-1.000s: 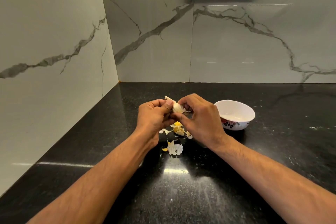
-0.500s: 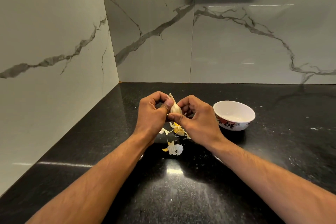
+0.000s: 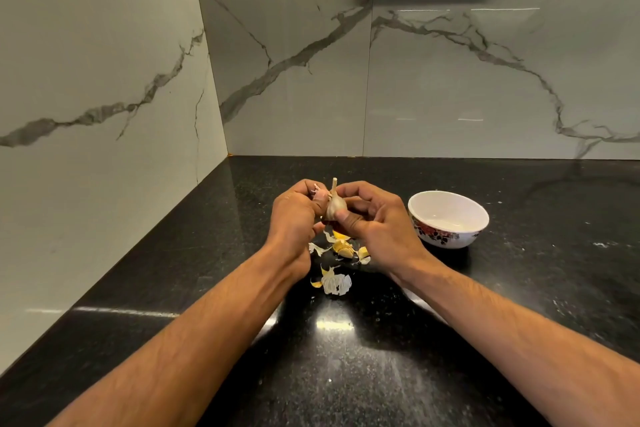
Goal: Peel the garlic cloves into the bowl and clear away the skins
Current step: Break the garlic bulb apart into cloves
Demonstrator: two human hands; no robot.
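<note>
Above the black counter [image 3: 381, 357] we see the left hand [image 3: 294, 218] and right hand [image 3: 377, 222] both gripping the garlic [image 3: 335, 206], hiding its lower half. Loose skins [image 3: 336, 282] lie beneath; the white bowl [image 3: 449, 218] sits just right.

Dim warm light, countertop [image 3: 346, 374] glare, wide-angle distortion

obstacles: bowl [image 3: 448, 218] right, skins [image 3: 337, 265] below hands | elsewhere counter [image 3: 346, 374] open

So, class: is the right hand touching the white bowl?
Apart. The head view shows a strip of black counter between the right hand, which grips the garlic, and the bowl.
</note>
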